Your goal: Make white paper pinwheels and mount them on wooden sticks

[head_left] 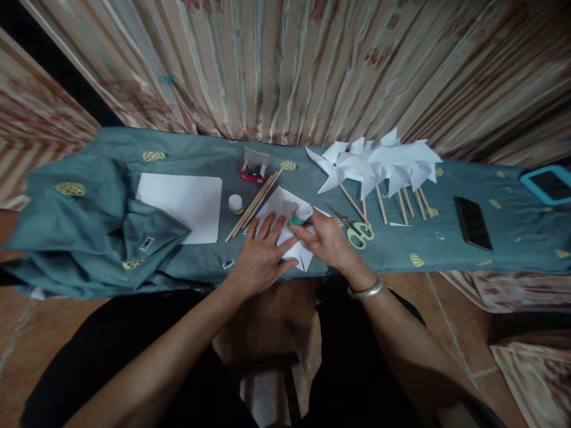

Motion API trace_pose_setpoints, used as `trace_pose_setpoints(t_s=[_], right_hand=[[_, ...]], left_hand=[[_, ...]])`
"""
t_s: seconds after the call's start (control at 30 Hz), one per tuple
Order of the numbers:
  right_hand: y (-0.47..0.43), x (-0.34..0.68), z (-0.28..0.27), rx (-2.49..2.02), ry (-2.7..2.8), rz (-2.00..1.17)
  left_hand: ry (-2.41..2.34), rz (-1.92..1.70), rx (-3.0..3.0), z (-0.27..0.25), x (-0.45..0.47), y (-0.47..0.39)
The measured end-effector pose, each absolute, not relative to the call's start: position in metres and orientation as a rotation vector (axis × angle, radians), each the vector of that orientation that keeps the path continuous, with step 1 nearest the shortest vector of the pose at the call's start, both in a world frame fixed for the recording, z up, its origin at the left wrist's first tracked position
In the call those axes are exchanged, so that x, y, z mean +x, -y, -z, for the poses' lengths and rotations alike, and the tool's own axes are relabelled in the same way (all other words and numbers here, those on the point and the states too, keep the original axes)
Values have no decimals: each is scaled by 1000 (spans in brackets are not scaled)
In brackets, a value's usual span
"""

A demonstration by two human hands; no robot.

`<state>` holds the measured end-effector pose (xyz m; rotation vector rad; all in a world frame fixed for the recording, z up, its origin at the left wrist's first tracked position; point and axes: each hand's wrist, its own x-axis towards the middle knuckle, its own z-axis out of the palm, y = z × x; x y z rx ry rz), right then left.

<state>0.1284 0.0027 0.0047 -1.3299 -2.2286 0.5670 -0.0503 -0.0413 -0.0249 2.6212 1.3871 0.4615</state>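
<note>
My left hand (pixel 263 252) lies flat with its fingers spread, pressing on a square of white paper (pixel 285 199) that has cut slits. Held in my right hand (pixel 328 238) is a glue stick (pixel 302 214), white and green, tilted over the middle of the paper. My fingers hide its lower end, so I cannot tell whether it touches the sheet. A round white cap (pixel 235 203) stands left of the paper, beside several thin wooden sticks (pixel 256 202). Just right of my right hand rest scissors (pixel 357 232) with light green handles.
Finished-looking white paper pinwheels (pixel 375 163) on sticks lie at the back right. A small red box (pixel 254 169) of pins sits behind the sticks. Stacked white paper (pixel 182 202) is at left, partly under bunched cloth (pixel 147 229). A phone (pixel 473 223) and blue-framed device (pixel 551 183) lie at right.
</note>
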Motion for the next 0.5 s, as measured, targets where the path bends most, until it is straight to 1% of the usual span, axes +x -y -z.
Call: trace_pose_setpoints(t_s=[0.5], right_hand=[[-2,137,-2,-1344,2238,-537]], left_hand=[[-1391,-444,2623,25,-51,41]])
